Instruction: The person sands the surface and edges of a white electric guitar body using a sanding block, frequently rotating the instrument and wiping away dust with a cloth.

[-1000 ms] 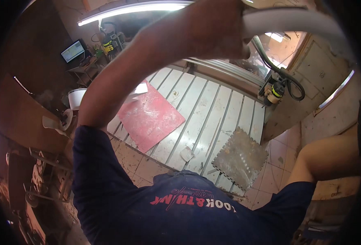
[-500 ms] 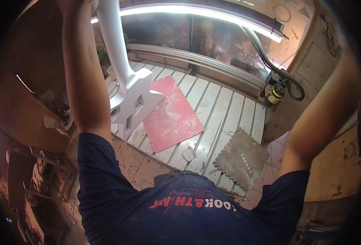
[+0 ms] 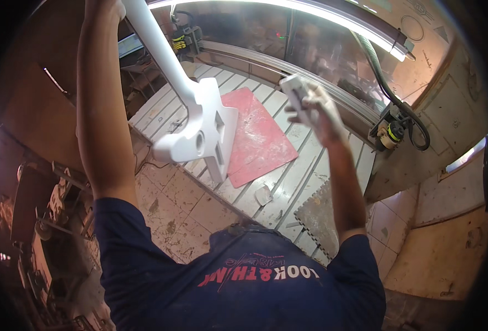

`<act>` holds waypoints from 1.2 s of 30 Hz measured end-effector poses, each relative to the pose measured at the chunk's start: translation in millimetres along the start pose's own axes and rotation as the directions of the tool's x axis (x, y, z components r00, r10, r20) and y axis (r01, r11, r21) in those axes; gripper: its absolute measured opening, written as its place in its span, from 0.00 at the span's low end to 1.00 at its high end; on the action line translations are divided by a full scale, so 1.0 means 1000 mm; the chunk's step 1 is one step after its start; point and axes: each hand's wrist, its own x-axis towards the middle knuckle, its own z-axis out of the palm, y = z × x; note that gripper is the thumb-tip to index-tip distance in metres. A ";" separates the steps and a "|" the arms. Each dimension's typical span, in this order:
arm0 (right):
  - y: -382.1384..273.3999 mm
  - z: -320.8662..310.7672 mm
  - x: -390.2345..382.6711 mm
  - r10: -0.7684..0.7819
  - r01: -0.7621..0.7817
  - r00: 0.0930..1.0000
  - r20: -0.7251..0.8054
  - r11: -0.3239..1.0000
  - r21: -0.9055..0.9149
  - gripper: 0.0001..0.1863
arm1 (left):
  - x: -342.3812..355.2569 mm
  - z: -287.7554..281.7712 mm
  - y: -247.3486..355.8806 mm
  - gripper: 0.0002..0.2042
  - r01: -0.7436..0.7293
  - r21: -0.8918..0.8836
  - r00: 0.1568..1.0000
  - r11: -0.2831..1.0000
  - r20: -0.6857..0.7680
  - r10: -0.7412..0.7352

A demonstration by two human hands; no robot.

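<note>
A long white piece (image 3: 169, 60), with a straight smooth shaft and a broad shaped head with cutouts, slants above the slatted bench. My left hand (image 3: 121, 10), cut off by the top edge, is closed at the shaft's upper end. Its fingers show only in part. On the other side, my right hand (image 3: 325, 113), pale with dust and a little blurred, grips a light grey rectangular block (image 3: 295, 88). That block is apart from the white piece. A red dusty sheet (image 3: 263, 140) lies on the bench behind the white head.
The bench (image 3: 304, 165) has light slats with dark grooves. On it lie a small white scrap (image 3: 263, 195) and a grey jagged-edged mat (image 3: 315, 215). A bright tube lamp (image 3: 332, 21) crosses the top. A machine head with a hose (image 3: 390, 132) stands at the right.
My right hand has come into view from the upper right, holding the grey block over the bench. The white piece has tilted and its head has shifted right, as the view moved too.
</note>
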 end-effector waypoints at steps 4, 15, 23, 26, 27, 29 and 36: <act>0.069 -0.002 -0.027 0.250 -0.238 0.965 -0.072 0.960 0.150 0.35 | -0.068 0.005 0.024 0.13 -0.132 0.013 0.991 0.991 -0.018 0.132; 0.230 0.049 -0.149 0.744 -0.516 0.667 -0.022 0.483 0.707 0.26 | -0.096 0.016 0.088 0.11 0.022 -0.125 0.990 0.992 0.138 -0.005; 0.251 0.193 -0.143 0.711 -0.340 0.696 0.102 0.202 0.918 0.27 | -0.123 -0.004 0.123 0.12 -0.071 -0.134 0.977 0.988 0.190 0.096; 0.225 0.209 -0.127 0.731 -0.234 0.678 0.080 0.111 0.966 0.29 | -0.142 -0.016 0.149 0.13 -0.054 -0.129 0.956 0.990 0.281 0.089; 0.219 0.210 -0.124 0.737 -0.247 0.675 0.040 0.175 0.953 0.31 | -0.148 -0.018 0.161 0.13 0.000 -0.152 0.944 0.988 0.325 0.050; 0.210 0.202 -0.111 0.720 -0.234 0.693 0.050 0.158 0.959 0.31 | -0.168 -0.018 0.161 0.14 -0.122 -0.111 0.974 0.986 0.178 0.141; 0.242 0.140 -0.060 0.643 -0.303 0.765 0.042 0.302 0.904 0.32 | -0.214 -0.008 0.096 0.14 -0.118 -0.222 0.982 0.968 0.116 0.146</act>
